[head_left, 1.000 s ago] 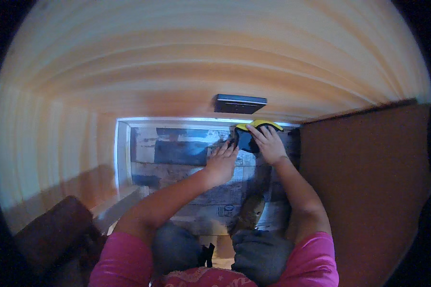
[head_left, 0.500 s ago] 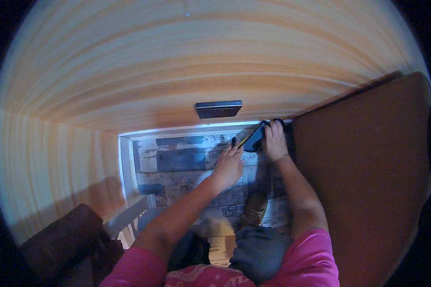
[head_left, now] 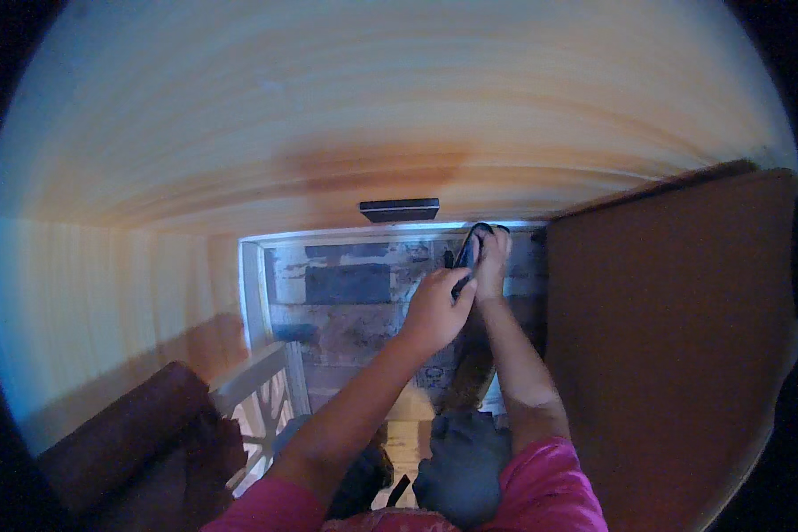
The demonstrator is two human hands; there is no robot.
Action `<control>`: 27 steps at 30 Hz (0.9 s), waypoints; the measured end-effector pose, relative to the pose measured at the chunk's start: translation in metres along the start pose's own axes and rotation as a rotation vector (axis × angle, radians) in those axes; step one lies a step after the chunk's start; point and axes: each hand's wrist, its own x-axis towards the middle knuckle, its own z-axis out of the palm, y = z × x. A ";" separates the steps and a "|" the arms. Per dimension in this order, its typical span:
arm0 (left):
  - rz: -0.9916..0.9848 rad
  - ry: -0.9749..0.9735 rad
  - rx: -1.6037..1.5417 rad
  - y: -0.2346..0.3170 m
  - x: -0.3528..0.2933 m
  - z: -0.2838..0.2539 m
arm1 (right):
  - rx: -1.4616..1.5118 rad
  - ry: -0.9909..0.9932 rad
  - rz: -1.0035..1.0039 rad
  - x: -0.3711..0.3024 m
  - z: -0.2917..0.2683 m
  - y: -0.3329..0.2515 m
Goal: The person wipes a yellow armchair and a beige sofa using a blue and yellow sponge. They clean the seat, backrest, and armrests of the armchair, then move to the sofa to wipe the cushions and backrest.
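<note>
Both arms reach forward, low near the foot of the wall. Between my hands is a dark, narrow thing with a rounded black rim, which looks like a sandal [head_left: 468, 254]. My left hand [head_left: 439, 307] has its fingers closed on the near end of it. Along its right side, my right hand [head_left: 494, 257] grips the far part, fingers curled round it. The two hands are close together, the left one nearer to me. The palms and much of the dark thing's underside are hidden.
A dark rectangular box [head_left: 399, 210] is on the wood-patterned wall [head_left: 355, 106] ahead. A large brown panel [head_left: 674, 346] stands on the right. At left are a white lattice frame [head_left: 262, 377] and a dark red rolled item [head_left: 129, 434]. Patchwork-patterned flooring [head_left: 346, 284] lies below.
My hands have come closer together, the right one moving left. The dark thing has turned more upright between them. My view has shifted slightly.
</note>
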 end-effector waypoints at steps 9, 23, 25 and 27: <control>0.294 0.141 -0.201 0.200 -0.090 -0.117 | -0.068 0.217 -0.158 0.053 -0.260 -0.200; 0.387 -0.168 -0.020 0.451 -0.042 -0.065 | -0.503 0.016 0.290 0.156 -0.498 -0.236; 0.441 -0.214 0.042 0.447 -0.054 -0.052 | -0.491 -0.009 0.258 0.136 -0.504 -0.228; 0.503 -0.260 0.158 0.453 -0.067 -0.047 | -0.425 -0.037 0.335 0.108 -0.515 -0.224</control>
